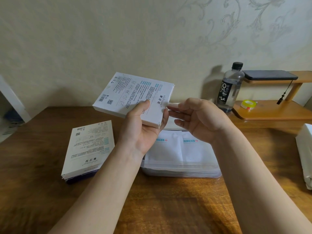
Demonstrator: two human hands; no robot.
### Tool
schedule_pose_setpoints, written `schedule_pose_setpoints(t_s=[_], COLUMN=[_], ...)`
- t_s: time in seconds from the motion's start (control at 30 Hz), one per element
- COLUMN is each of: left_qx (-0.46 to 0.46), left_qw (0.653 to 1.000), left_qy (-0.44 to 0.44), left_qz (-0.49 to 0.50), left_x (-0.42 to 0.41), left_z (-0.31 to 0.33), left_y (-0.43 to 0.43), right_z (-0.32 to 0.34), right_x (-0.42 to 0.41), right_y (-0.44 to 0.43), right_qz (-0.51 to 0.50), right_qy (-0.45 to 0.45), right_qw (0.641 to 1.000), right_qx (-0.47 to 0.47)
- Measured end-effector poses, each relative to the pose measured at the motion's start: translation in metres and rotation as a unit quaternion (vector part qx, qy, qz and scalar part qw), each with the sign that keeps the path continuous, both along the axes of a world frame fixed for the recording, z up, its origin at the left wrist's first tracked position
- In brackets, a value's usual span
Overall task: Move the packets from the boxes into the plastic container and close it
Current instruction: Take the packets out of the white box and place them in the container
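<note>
The left hand [143,130] holds a white box [133,97] raised over the wooden surface [168,208], thumb on its printed face and fingers curled under its near end; the box is tilted, its far corner higher; the right hand [199,119] is just beside the box's right end, thumb and forefinger pinching a small white flap [173,104] there, the other fingers loosely extended; below both hands the plastic container [182,171] rests on the surface, uncovered, with white packets [194,149] lying flat inside; a second box [87,149] lies printed side up on the surface to the left, apart from the container; at the back right a bottle [230,88] stands beside a wooden shelf [278,114] that carries a roll of tape [249,104]
</note>
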State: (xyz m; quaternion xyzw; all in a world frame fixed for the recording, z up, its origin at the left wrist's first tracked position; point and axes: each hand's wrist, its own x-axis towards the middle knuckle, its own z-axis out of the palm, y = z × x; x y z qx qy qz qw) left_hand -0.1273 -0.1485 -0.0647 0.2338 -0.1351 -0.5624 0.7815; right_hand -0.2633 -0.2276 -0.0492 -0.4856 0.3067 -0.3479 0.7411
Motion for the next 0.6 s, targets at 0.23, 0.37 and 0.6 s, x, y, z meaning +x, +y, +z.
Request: schedule_pose_setpoints(t_s=[0.23,0.37,0.6], left_qx=[-0.003,-0.009,-0.021], left_qw=[1.000,1.000,0.998], left_qy=[0.020,0.016,-0.035], left_qz=[-0.012,-0.013,-0.037], left_x=[0.002,0.001,0.000], left_z=[0.000,0.000,-0.001], left_y=[-0.001,-0.001,0.001], right_z=[0.000,0.003,0.005], right_x=[-0.010,-0.025,-0.018], right_y=[-0.002,-0.005,-0.007], right_qz=[0.018,0.015,-0.121], right_qy=[0.056,0.114,0.121], right_qw=[0.998,0.993,0.982], right_qx=[-0.002,-0.017,-0.085])
